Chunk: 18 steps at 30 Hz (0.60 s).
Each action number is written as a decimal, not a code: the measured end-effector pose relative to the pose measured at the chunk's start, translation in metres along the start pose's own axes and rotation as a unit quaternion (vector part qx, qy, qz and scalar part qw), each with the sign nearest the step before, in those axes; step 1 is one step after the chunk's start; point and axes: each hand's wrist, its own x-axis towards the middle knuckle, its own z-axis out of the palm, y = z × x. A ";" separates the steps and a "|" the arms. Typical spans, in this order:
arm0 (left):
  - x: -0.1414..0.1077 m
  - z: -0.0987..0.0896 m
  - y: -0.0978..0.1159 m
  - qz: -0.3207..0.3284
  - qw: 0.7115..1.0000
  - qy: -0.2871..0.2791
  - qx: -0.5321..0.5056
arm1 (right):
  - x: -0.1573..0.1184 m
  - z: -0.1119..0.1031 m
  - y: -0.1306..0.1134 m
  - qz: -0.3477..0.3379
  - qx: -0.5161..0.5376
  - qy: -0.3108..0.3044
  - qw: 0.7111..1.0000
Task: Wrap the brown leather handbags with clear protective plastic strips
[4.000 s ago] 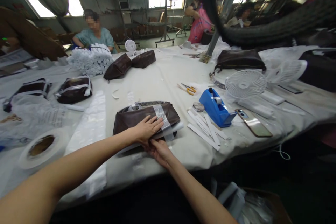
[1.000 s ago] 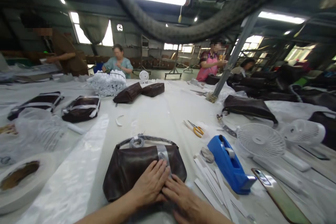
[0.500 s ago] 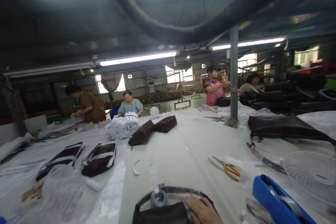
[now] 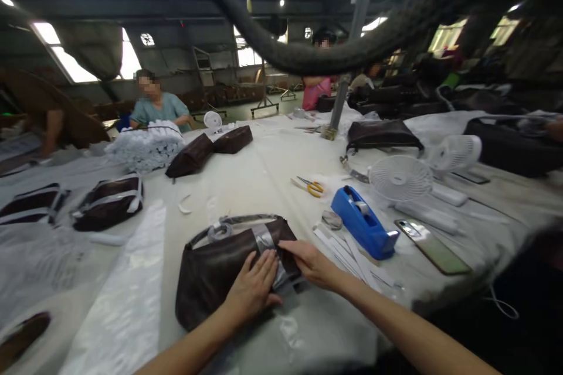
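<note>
A dark brown handbag (image 4: 211, 272) lies on the white-covered table in front of me, its strap (image 4: 246, 219) curved along the far side. A translucent wrapping strip (image 4: 263, 235) crosses the bag near its right end. A grey ring-like coil (image 4: 219, 232) sits by the strap. My left hand (image 4: 257, 278) rests flat on the bag's front and the strip, fingers stretched out. At the bag's right end, my right hand (image 4: 310, 261) touches it with the index finger extended beside the strip; its lower fingers are partly hidden.
Right of the bag are a blue tape dispenser (image 4: 363, 222), white strips (image 4: 352, 258), yellow-handled scissors (image 4: 314, 188), a phone (image 4: 433, 246) and white fans (image 4: 400, 179). More dark bags (image 4: 109, 202) lie left and behind. A black hose (image 4: 308, 58) hangs overhead. Co-workers (image 4: 160, 105) are across the table.
My view has tilted down and turned right, bringing the whole bag into sight. Both my hands now show on the bag; only one was visible before.
</note>
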 end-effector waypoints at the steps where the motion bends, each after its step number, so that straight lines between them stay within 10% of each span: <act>1: 0.001 -0.001 -0.001 0.004 1.000 0.000 0.000 | -0.016 -0.004 -0.004 -0.005 -0.022 -0.012 1.000; 9: 0.003 -0.004 -0.001 0.014 0.999 -0.001 0.035 | -0.047 0.012 -0.016 -0.135 -0.225 -0.023 0.965; 18: 0.006 -0.013 -0.001 0.018 0.999 -0.018 0.030 | -0.052 0.022 -0.018 -0.241 -0.209 0.053 0.946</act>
